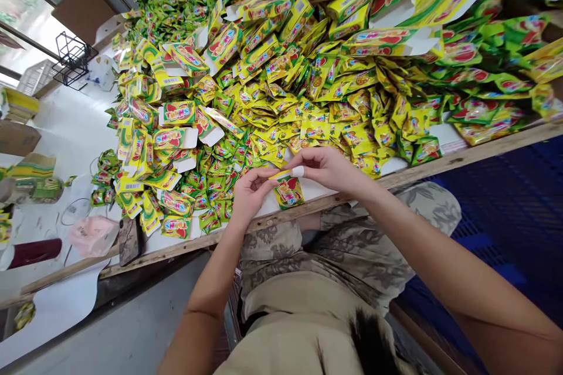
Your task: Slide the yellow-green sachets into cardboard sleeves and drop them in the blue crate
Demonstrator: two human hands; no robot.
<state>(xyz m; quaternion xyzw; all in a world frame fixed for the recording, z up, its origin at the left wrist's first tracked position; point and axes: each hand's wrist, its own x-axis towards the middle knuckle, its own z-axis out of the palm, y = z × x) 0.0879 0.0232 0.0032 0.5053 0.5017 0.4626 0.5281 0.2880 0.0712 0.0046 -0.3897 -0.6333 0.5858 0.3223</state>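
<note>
At the near edge of the table, a small yellow and green candy box (288,190) with red fruit pictures is between my two hands. My left hand (251,190) pinches its upper left corner with thumb and fingers. On the other side, my right hand (323,169) grips the top edge; a white cover sits on one of its digits. Just beyond my hands lie many yellow candy sachets (314,126), and green candy sachets (220,173) are heaped to the left. Whether the box holds anything is hidden.
Printed boxes (176,137) are piled at left and farther back, some with white flaps up. A phone (131,240), pink bag (93,235), dark red cylinder (35,253) and black wire rack (73,58) are at left. A wooden rim (387,183) edges the table; blue crates (497,228) stand at right.
</note>
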